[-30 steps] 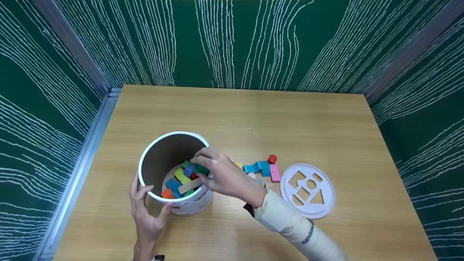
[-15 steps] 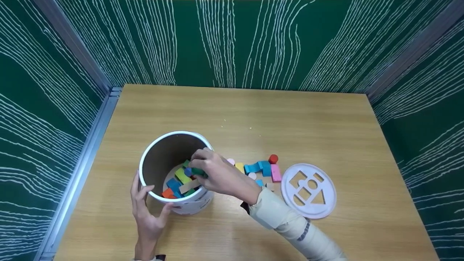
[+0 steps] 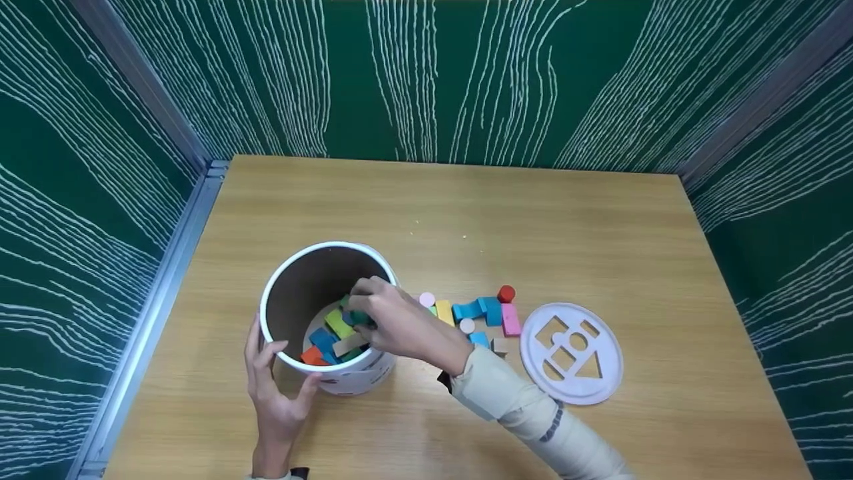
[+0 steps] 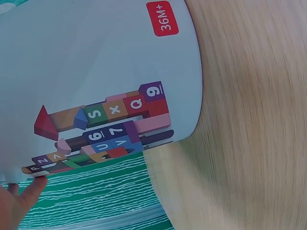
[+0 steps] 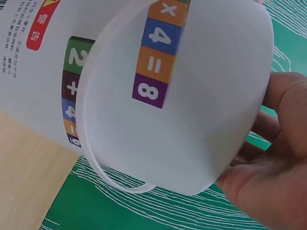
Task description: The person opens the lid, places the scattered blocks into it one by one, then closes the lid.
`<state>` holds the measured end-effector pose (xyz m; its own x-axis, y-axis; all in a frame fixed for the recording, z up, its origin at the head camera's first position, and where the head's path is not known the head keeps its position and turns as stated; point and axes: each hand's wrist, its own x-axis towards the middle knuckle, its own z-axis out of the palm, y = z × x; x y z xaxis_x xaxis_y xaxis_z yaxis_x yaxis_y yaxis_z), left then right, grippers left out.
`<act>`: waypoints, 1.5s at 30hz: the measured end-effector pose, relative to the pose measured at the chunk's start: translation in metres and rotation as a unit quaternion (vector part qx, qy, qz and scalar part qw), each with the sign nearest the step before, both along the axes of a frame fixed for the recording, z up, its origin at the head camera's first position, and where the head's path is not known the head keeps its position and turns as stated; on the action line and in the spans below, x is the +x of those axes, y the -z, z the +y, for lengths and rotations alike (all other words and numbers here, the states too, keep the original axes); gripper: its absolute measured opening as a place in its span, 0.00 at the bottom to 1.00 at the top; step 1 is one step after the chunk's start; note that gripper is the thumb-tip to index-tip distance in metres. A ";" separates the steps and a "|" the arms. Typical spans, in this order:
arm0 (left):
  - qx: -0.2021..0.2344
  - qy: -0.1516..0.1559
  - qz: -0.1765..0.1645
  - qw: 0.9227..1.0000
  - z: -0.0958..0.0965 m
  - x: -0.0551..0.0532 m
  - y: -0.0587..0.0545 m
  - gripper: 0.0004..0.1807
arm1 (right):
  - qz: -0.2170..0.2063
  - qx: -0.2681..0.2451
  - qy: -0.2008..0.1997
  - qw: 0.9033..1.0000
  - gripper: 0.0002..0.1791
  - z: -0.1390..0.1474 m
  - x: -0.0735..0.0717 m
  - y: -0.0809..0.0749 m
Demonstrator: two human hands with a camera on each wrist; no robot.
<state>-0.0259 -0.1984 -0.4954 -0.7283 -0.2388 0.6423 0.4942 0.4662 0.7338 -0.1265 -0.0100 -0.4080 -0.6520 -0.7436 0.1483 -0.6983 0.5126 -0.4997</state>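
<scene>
Green between curled fingers (image 3: 368, 289): pinching a partly hidden green block (image 3: 360, 317) with the right hand (image 3: 394, 321), inside the white bucket (image 3: 353, 382) left of the frame's centre. Gripping that bucket at its lower-left side with the left hand (image 3: 276, 400). Accompanied there, low in the bucket, by an orange block (image 3: 312, 357), a yellow-green block (image 3: 338, 324) and a wooden block (image 3: 348, 345), among others. Farther out, right of centre on the bench (image 3: 346, 200), past a red cylinder (image 3: 506, 294) and a pink block (image 3: 510, 321) to a pierced, pale lid (image 3: 570, 388). Beyond, across the top, bounded by white-lined green panels (image 3: 460, 80).

Tabletop (image 3: 433, 200) free behind bucket (image 3: 265, 303), blocks (image 3: 466, 326) obstructing right
</scene>
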 end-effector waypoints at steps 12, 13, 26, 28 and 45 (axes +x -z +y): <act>-0.001 0.005 -0.006 1.000 -0.009 -0.005 0.027 0.33 | -0.016 0.004 0.013 1.000 0.13 -0.001 0.000 0.002; -0.002 0.005 -0.007 1.000 -0.009 -0.005 0.027 0.33 | -0.014 0.004 0.014 1.000 0.12 -0.001 0.000 0.002; -0.005 0.007 0.028 1.000 0.003 -0.003 0.000 0.33 | 0.018 -0.010 0.006 1.000 0.11 -0.001 0.000 0.002; -0.004 0.007 0.027 1.000 0.005 -0.002 -0.006 0.32 | 0.024 -0.010 0.005 1.000 0.12 0.000 0.001 0.001; 0.001 0.004 -0.007 1.000 0.005 0.002 -0.011 0.30 | 0.055 -0.033 0.002 0.998 0.12 0.012 0.005 -0.007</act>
<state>-0.0237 -0.1936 -0.4848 -0.7395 -0.2341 0.6311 0.4869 0.4615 0.7416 -0.1211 0.0016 -0.4014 -0.6319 -0.7270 0.2688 -0.7490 0.4836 -0.4528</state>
